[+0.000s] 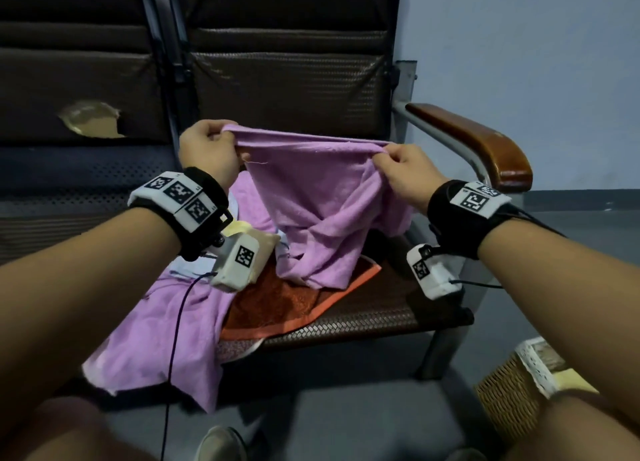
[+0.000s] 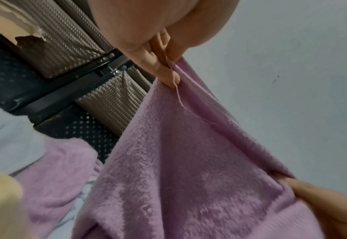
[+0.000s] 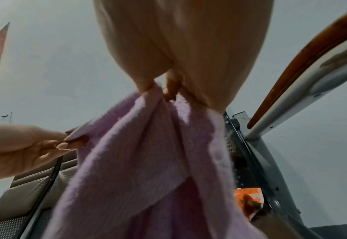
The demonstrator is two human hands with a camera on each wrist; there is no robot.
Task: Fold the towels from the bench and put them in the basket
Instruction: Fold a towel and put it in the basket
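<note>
A purple towel (image 1: 322, 197) hangs stretched between my two hands above the bench seat (image 1: 374, 308). My left hand (image 1: 211, 148) pinches its upper left corner, and my right hand (image 1: 398, 169) pinches the upper right edge. The towel's lower part trails twisted onto the seat. In the left wrist view the fingers (image 2: 164, 71) pinch the towel (image 2: 178, 169) at its hem. The right wrist view shows my right hand's fingers (image 3: 168, 90) gripping bunched purple cloth (image 3: 137, 161). A wicker basket (image 1: 519, 388) with a white lining stands on the floor at lower right.
On the seat lie an orange towel (image 1: 294, 304), a second purple towel (image 1: 156, 339) hanging over the front edge, a pale blue cloth (image 1: 188, 266) and a yellow one (image 1: 263, 252). A wooden armrest (image 1: 485, 141) bounds the seat's right side. A shoe (image 1: 218, 443) shows on the grey floor.
</note>
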